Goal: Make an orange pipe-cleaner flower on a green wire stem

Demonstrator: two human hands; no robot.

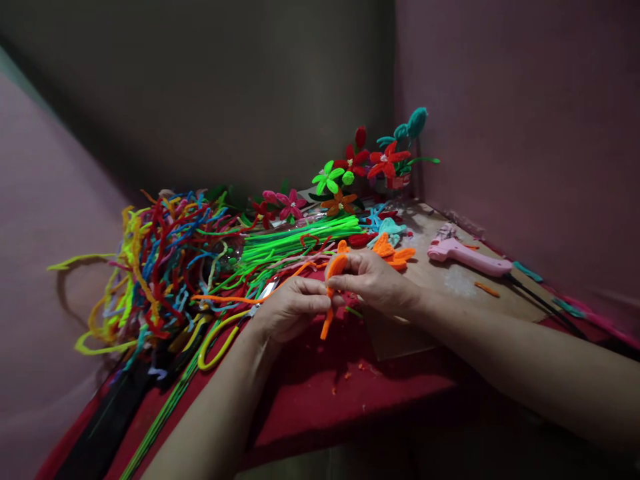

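Note:
An orange pipe cleaner piece (336, 267), bent into a curved petal-like loop, is held between both hands above the red cloth. My right hand (367, 280) pinches its upper part between thumb and fingers. Just below and to the left, my left hand (297, 305) pinches its lower part, and a short orange end hangs beneath the fingers. Another orange strand (240, 300) stretches leftward from behind my left hand. Orange petal shapes (395, 253) lie just beyond my right hand. Scissors with yellow handles (216, 347) rest left of my left hand.
Tangled multicoloured pipe cleaners (155, 267) are heaped at the left, with a green bundle (300, 240) at the centre. Fuzzy flowers (340, 200) stand at the back. On the brown board (425, 333) at the right lies a pink glue gun (470, 257) with a black cord.

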